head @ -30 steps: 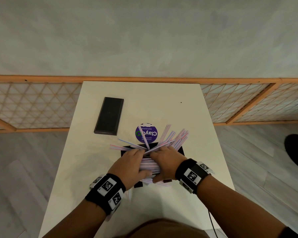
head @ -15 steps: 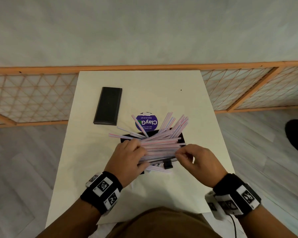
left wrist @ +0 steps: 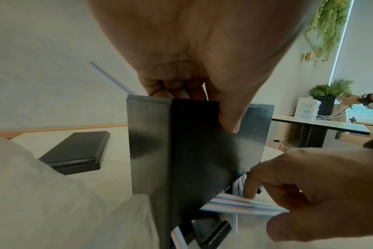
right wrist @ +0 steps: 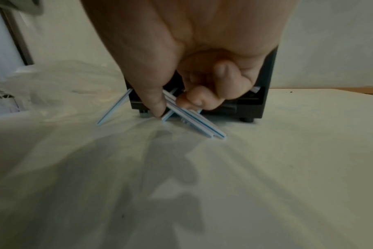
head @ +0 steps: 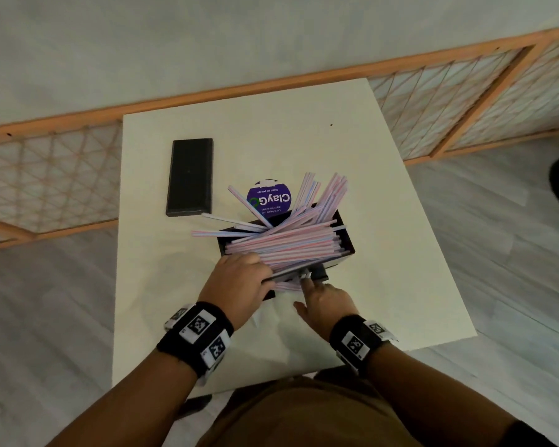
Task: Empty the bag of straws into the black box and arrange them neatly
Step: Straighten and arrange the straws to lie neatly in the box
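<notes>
Plastic straws (head: 288,246), striped pink and blue on white, look light, thin and slick, so expect them to roll and slide off each other; they are stiff enough to lift as a bunch but would kink if you squeeze hard. Most lie level across the top of the box (head: 344,264), heaped above its rim; some fan out past the far edge. They are too many to count. At least four lie loose on the table (head: 384,188) at the box's near foot, seen from the right wrist.

Your left hand (head: 238,287) grips the box's near left corner, fingers curled over the rim and thumb pressed on the outer wall. Your right hand (head: 328,300) reaches for the strays, thumb and forefinger closing on a pair of them (right wrist: 194,118). Take those near the middle so they stay level.

One box, one black lid (head: 190,177) set aside at far left, one purple round pack (head: 270,199) behind the box, one clear bag (right wrist: 60,79) crumpled by the box.
</notes>
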### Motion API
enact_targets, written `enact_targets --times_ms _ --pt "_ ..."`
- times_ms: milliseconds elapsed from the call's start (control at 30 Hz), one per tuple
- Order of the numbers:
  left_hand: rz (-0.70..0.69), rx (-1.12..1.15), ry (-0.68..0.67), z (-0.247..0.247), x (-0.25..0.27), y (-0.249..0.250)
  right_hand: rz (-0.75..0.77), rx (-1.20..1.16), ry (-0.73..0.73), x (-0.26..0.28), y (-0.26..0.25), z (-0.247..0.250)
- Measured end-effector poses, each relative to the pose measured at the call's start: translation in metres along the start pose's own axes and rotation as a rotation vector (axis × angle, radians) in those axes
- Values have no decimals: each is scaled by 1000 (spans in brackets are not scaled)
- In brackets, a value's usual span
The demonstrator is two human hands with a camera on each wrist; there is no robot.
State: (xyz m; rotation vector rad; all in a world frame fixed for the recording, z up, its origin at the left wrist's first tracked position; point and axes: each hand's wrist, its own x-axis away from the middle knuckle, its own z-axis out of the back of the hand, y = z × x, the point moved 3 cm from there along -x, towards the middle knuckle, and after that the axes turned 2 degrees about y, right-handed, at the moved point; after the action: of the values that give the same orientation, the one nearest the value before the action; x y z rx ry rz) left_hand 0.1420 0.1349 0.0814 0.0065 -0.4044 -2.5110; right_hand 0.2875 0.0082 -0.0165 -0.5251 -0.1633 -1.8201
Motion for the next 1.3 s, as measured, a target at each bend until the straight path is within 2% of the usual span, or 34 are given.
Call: enact_targets --times_ms 233,333,600,733,833,933,1000,1133,1300 --pt "-22 2 -1 2 -1 1 32 92 10 -9 -11 -11" --pt "-23 2 3 1 0 0 58 143 -29 -2 -10 -11" --pt "7 0 23 2 1 -2 6 116 -117 49 40 0" --pt "13 71 19 4 3 -3 3 78 -49 70 57 34" --pt "60 225 67 14 8 -4 22 62 78 74 52 76" --pt "182 391 183 29 17 -12 69 108 247 67 38 125" --pt "279 459 254 35 22 -19 86 172 294 56 30 150" --pt "451 606 279 39 26 -31 120 276 240 24 12 186" --pt "461 633 259 34 30 -41 171 310 183 -8 -11 193"
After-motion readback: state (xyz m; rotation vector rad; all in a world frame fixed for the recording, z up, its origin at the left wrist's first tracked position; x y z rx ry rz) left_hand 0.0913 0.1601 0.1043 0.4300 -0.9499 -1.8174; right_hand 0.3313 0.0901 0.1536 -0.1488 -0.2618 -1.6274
